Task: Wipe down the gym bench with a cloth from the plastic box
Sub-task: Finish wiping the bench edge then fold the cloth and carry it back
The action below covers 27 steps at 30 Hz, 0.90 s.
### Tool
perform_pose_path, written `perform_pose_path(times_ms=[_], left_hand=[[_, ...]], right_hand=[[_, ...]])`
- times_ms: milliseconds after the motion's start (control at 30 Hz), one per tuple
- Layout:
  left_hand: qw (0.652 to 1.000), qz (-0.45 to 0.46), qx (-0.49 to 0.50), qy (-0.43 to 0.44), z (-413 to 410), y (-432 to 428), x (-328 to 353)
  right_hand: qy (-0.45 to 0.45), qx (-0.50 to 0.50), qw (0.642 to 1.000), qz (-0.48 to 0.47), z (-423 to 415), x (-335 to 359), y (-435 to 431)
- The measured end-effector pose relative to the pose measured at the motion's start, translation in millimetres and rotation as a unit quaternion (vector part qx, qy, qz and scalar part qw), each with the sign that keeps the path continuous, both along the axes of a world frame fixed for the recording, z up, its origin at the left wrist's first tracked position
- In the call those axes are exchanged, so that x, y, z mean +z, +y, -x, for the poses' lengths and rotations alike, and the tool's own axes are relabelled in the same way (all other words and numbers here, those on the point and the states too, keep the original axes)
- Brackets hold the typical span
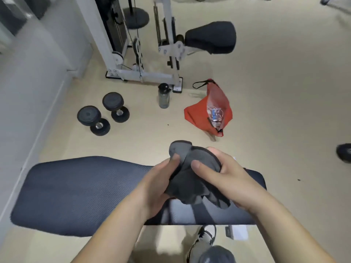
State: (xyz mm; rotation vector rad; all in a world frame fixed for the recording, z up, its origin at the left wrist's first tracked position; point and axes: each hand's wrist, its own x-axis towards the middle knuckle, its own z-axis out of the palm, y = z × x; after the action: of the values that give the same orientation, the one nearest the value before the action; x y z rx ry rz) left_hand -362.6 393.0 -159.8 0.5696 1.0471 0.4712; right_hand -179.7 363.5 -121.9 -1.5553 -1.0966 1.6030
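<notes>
Both hands grip one bunched grey cloth [191, 179]. The left hand [161, 185] and right hand [226, 179] have fingers closed on it, above the bench [79, 194].

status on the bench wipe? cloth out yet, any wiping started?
Done: the dark grey cloth is out. In hand: left hand and right hand both grip it, bunched, above the dark padded gym bench. Left: it isn't touching the pad, so wiping looks unstarted. The plastic box can't be identified.

Two dumbbells [103, 113], a water bottle [163, 95] and an orange bag [208, 111] are seen resting on the beige floor [275, 111].
</notes>
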Motion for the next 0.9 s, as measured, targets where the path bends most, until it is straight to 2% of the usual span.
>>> perform_pose_path(times_ms=[133, 300, 467, 567, 667, 800, 867, 900], left_hand=[[0.992, -0.052, -0.115, 0.030, -32.1, -13.8, 87.2], [0.965, -0.094, -0.243, 0.040, -60.5, -37.0, 144.1], [0.947, -0.091, -0.308, -0.012, -80.3, -57.9, 171.4], [0.943, -0.059, -0.325, -0.051, -102.1, -76.7, 188.0], [0.935, -0.038, -0.344, -0.071, -133.7, -101.6, 203.0], [0.928, 0.026, -0.359, -0.096, -191.9, -138.0, 213.7], [0.913, 0.047, -0.390, -0.110, -226.3, -158.6, 215.3], [0.900, 0.030, -0.420, -0.111, -245.4, -170.2, 214.7]], right_hand=[[-0.012, -0.034, 0.999, -0.005, -31.1, 90.4, -21.9], [0.007, -0.050, 0.998, 0.049, -53.8, 153.4, -56.4], [-0.047, -0.179, 0.983, 0.009, -61.1, 194.0, -108.2], [-0.151, -0.255, 0.955, -0.034, -71.5, 203.9, -143.2], [-0.197, -0.336, 0.921, -0.031, -95.9, 205.6, -181.5], [-0.202, -0.464, 0.862, -0.029, -140.1, 192.2, -240.2], [-0.194, -0.496, 0.846, -0.013, -168.6, 183.1, -271.4], [-0.179, -0.501, 0.846, 0.005, -184.7, 180.0, -288.2]])
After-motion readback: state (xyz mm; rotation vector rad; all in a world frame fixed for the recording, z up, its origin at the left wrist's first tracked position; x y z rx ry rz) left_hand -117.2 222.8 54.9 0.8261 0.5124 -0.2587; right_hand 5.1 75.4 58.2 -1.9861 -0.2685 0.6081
